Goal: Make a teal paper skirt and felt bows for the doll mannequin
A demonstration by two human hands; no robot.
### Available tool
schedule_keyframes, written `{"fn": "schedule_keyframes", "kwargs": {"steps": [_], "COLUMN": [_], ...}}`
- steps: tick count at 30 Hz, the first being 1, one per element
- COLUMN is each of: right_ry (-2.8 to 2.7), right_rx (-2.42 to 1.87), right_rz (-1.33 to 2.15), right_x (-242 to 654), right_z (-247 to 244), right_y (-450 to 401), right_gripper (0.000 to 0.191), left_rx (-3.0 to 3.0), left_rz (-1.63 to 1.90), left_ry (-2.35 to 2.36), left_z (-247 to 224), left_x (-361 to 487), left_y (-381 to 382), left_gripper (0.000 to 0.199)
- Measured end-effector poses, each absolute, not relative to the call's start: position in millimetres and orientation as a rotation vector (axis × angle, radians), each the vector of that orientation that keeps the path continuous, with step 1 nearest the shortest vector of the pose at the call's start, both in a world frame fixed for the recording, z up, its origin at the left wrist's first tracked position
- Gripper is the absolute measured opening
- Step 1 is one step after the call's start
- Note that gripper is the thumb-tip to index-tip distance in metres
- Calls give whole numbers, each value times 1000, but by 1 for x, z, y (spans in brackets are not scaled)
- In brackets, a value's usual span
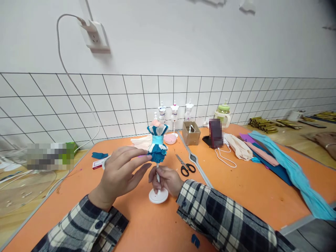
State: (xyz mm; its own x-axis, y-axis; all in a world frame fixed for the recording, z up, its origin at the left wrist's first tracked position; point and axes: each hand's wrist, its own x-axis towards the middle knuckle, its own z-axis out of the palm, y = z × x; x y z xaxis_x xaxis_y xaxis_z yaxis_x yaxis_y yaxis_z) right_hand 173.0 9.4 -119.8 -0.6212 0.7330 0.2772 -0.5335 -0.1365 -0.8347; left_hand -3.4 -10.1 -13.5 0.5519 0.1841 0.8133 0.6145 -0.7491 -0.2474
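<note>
A miniature dress form (pixel 158 198) stands upright on its round white base in front of me. It wears a small dress (pixel 157 154) of teal and white crepe paper, with a light blue band at the waist. My right hand (pixel 166 180) is closed around the thin white stem below the skirt. On the other side, my left hand (pixel 122 171) has its fingers stretched out, and the fingertips reach the skirt's left edge. Whether they press on the paper I cannot tell. Black-handled scissors (pixel 186 166) lie just beyond my right hand.
Behind stand several bare mini dress forms (pixel 174 112), a pink dish (pixel 170 139) and a cardboard box (pixel 191 134). A phone (pixel 216 133) leans at centre right near a green-lidded bottle (pixel 222 114). Crepe paper strips (pixel 288 157) cover the right side; a small red-and-white box (pixel 99 164) lies left.
</note>
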Motion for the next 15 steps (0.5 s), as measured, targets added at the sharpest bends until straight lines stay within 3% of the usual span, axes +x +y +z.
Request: {"fn": "schedule_keyframes", "kwargs": {"steps": [3, 9, 12, 14, 15], "right_ry": [-1345, -1449, -1472, -1452, -1448], "right_rx": [-226, -334, -460, -540, -578], "right_rz": [1914, 1883, 1788, 1690, 1641], "right_x": [174, 172, 171, 169, 168], "right_z": [-122, -124, -122, -122, -122], "right_y": [11, 11, 12, 12, 11], "right_gripper": [52, 62, 65, 65, 65], "left_rx": [-2289, -2317, -2243, -2175, -2179], "left_rz": [-1059, -824, -1101, -1353, -1425], "left_ry": [-698, -535, -598, -909, -1126], "left_z": [-12, -15, -19, -18, -16], "left_x": [2, -7, -7, -1, 4], "left_y": [-10, -6, -10, -14, -15], "left_gripper": [49, 39, 25, 10, 13]}}
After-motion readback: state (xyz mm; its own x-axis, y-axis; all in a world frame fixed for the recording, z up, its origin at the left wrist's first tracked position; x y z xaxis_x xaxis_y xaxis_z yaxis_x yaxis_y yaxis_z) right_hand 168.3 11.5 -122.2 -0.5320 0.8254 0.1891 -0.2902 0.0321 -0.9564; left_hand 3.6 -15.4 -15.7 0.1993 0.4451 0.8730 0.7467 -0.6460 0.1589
